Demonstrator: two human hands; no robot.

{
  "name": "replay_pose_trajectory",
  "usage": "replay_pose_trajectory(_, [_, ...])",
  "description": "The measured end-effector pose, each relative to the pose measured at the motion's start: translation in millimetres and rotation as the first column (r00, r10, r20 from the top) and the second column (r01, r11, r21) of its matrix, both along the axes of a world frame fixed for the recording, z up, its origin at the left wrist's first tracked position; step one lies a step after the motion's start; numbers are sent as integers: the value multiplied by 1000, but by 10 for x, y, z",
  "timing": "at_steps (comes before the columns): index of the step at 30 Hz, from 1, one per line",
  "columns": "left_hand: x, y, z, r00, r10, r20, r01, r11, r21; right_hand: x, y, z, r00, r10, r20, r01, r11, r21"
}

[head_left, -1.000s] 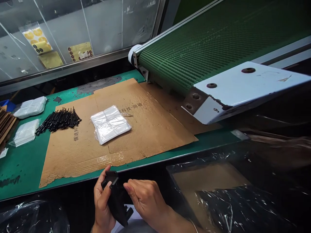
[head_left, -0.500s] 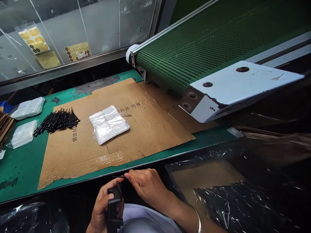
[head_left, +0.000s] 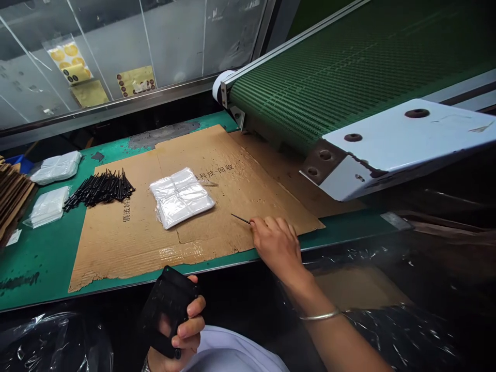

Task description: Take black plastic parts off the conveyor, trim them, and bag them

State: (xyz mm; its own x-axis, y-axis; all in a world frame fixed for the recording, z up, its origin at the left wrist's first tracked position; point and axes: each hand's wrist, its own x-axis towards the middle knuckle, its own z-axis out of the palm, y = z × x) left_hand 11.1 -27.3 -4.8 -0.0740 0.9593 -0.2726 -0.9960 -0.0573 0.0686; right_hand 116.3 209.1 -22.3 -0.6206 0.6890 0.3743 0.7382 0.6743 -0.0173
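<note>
Far left: stack of brown slats (head_left: 11, 199) on the green work table (head_left: 23, 268), blue bin (head_left: 21, 164) just behind it. Next along, 2 white plastic packs (head_left: 56, 168) (head_left: 48, 206), one behind the other, then a loose pile of black pins (head_left: 99, 188) lying on the edge of a flattened cardboard sheet (head_left: 116, 248). Mid-sheet: stack of clear poly bags (head_left: 182, 197). Below the table edge, left hand (head_left: 182, 330) is closed around a black plastic part (head_left: 166, 305), fingers wrapped on its underside, part tilted and well clear of the cardboard. Right of that, right hand (head_left: 277, 245) sits over the sheet's front edge, thumb and fingers pinched together on 1 thin black pin (head_left: 241, 219). Pin sticks out left from the fingertips, pointing toward the poly bags but well apart from them. Can't tell if its tip touches the cardboard. Metal bangle (head_left: 320, 315) on that wrist. Clear plastic sheeting (head_left: 399, 330) bottom right. Above right: green conveyor belt (head_left: 349, 62) with white metal bracket (head_left: 387, 139), overhanging the sheet's far corner.
</note>
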Motion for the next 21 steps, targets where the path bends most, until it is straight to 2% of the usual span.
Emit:
replay_pose_trajectory(2, [-5,0,12,1000,4,0,-4,1000,-18,12,47,-32,1000,-8,14,8,1000,20])
replay_pose_trajectory(4, [-4,4,13,1000,18,0,-18,998,-59,18,-2,-19,996,38,-84,-38,999,4])
replay_pose_trajectory(6, [7,20,-5,999,48,-7,-48,993,-108,13,-163,36,965,144,-220,-154,988,-26])
replay_pose_trajectory(8, [21,52,-45,990,132,-53,-139,978,-158,-6,-425,118,898,299,-324,-336,940,-64])
replay_pose_trajectory(9, [25,70,-71,977,193,-93,-207,959,-195,-21,-580,159,850,387,-358,-440,895,-76])
replay_pose_trajectory(11, [24,104,-128,942,289,-172,-329,901,-284,-59,-889,220,648,581,-492,-706,701,-102])
replay_pose_trajectory(12, [21,118,-154,930,310,-198,-360,875,-324,-82,-1021,234,546,637,-544,-787,613,-72])
replay_pose_trajectory(13, [21,130,-178,927,310,-209,-368,860,-355,-106,-1125,235,480,660,-578,-832,551,-62])
replay_pose_trajectory(14, [25,140,-198,929,305,-208,-364,853,-375,-131,-1195,228,446,664,-601,-853,518,-61])
replay_pose_trajectory(16, [58,160,-232,916,340,-211,-397,841,-367,-185,-1223,204,451,617,-645,-855,507,-113])
replay_pose_trajectory(18, [122,180,-270,897,378,-227,-437,835,-335,-250,-1114,198,492,522,-697,-831,519,-199])
replay_pose_trajectory(20, [200,201,-321,908,338,-248,-403,864,-301,-335,-916,225,565,409,-717,-786,530,-317])
replay_pose_trajectory(21, [235,213,-351,924,284,-256,-354,889,-289,-388,-801,246,626,370,-686,-749,529,-398])
